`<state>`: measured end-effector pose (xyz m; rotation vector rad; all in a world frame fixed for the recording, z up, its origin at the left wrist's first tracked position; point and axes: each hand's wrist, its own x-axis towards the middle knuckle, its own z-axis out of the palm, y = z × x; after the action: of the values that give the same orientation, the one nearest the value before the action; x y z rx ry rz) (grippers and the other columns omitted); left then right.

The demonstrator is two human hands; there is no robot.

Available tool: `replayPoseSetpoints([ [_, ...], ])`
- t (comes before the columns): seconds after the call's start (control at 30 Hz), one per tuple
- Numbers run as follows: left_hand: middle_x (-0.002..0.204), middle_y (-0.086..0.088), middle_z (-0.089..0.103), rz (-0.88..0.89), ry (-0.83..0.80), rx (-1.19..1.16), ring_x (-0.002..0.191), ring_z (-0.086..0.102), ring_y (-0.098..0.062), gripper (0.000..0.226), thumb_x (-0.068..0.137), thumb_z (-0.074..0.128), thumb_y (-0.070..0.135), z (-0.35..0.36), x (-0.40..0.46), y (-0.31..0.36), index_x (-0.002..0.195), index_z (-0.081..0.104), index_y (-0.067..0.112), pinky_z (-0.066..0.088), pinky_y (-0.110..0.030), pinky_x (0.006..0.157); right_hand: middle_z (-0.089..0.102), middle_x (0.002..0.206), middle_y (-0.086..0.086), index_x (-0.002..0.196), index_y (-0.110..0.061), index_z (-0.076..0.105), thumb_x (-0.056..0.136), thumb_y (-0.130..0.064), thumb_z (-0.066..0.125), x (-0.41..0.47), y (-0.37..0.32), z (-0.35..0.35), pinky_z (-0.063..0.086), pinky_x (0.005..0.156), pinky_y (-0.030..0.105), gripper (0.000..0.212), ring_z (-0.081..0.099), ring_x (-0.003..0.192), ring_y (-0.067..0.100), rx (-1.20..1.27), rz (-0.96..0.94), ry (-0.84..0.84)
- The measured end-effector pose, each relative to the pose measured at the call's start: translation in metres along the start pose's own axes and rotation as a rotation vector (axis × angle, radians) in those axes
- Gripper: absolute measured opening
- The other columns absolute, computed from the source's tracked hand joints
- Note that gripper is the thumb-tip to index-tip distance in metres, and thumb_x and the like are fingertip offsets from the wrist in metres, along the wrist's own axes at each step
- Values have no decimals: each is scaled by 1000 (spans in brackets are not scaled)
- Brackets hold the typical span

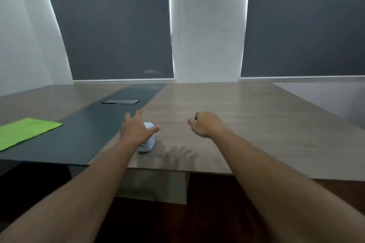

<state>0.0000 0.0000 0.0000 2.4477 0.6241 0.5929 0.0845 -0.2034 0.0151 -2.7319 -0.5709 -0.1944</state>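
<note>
A small white rounded box [149, 141] stands on the wooden bench [237, 124] near its front edge. The left hand [136, 131] is over the box with fingers spread and grasps nothing. It looks like a reach to take the box from above, though I cannot tell whether the palm touches it. To the right of the box, well apart, the right hand [204, 124] hangs loosely curled and empty, probably ready to help. The box appears closed, so its contents are hidden. A green cloth [25, 131] lies far left of the box on the dark inlay strip [88, 134]. Beyond the box a cable hatch [120, 101] sits shut.
</note>
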Motion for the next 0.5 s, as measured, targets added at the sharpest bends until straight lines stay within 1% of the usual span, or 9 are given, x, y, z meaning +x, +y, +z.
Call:
replayPoseSetpoints([
  [0.07, 143, -18, 34, -41, -2, -102, 129, 46, -38, 87, 71, 75, 55, 7, -3, -10, 146, 38, 31, 39, -43, 105, 66, 119, 22, 112, -2, 64, 94, -46, 33, -4, -8, 9, 49, 93, 44, 57, 57, 114, 39, 34, -16, 5],
  [0.13, 138, -16, 38, -55, -10, -117, 124, 50, -36, 80, 71, 77, 51, 20, -7, -17, 141, 44, 31, 40, -40, 102, 66, 119, 22, 112, -2, 64, 93, -47, 33, -9, -15, 19, 49, 94, 45, 58, 57, 114, 39, 58, -23, -10],
  [0.23, 130, -15, 42, -66, 41, -153, 113, 55, -37, 63, 77, 77, 33, 30, -6, -18, 134, 52, 27, 42, -36, 95, 63, 128, 20, 123, -3, 62, 95, -45, 34, -10, -20, 28, 47, 98, 44, 57, 54, 119, 38, 127, 3, -44],
  [0.3, 128, -15, 45, -76, 70, -195, 111, 55, -36, 55, 79, 75, 23, 32, -2, -20, 131, 55, 25, 41, -35, 94, 63, 127, 19, 122, -2, 62, 96, -42, 38, -14, -22, 32, 48, 98, 43, 54, 56, 118, 36, 218, 34, -55],
  [0.37, 128, -15, 52, -80, 76, -247, 115, 54, -35, 51, 80, 74, 20, 32, 4, -24, 128, 57, 23, 41, -37, 95, 67, 118, 18, 115, 0, 65, 97, -40, 41, -16, -24, 37, 49, 95, 41, 50, 60, 111, 34, 335, 60, -77],
  [0.4, 126, -14, 57, -83, 77, -306, 115, 55, -33, 49, 79, 74, 19, 32, 7, -25, 125, 58, 22, 43, -38, 94, 68, 111, 16, 111, 0, 66, 97, -39, 42, -17, -26, 39, 50, 92, 41, 48, 61, 106, 33, 395, 75, -82],
  [0.47, 122, -9, 63, -131, 42, -510, 110, 59, -30, 40, 79, 72, 23, 30, 10, -27, 118, 62, 23, 52, -39, 89, 64, 91, 11, 101, 1, 66, 97, -38, 44, -18, -26, 42, 53, 85, 43, 45, 60, 92, 29, 526, 125, -97],
  [0.5, 121, -8, 63, -164, 9, -619, 108, 61, -29, 37, 81, 71, 25, 29, 9, -26, 116, 62, 23, 56, -41, 84, 61, 89, 9, 100, 1, 65, 96, -39, 44, -19, -26, 44, 55, 81, 43, 45, 59, 87, 28, 607, 164, -119],
])
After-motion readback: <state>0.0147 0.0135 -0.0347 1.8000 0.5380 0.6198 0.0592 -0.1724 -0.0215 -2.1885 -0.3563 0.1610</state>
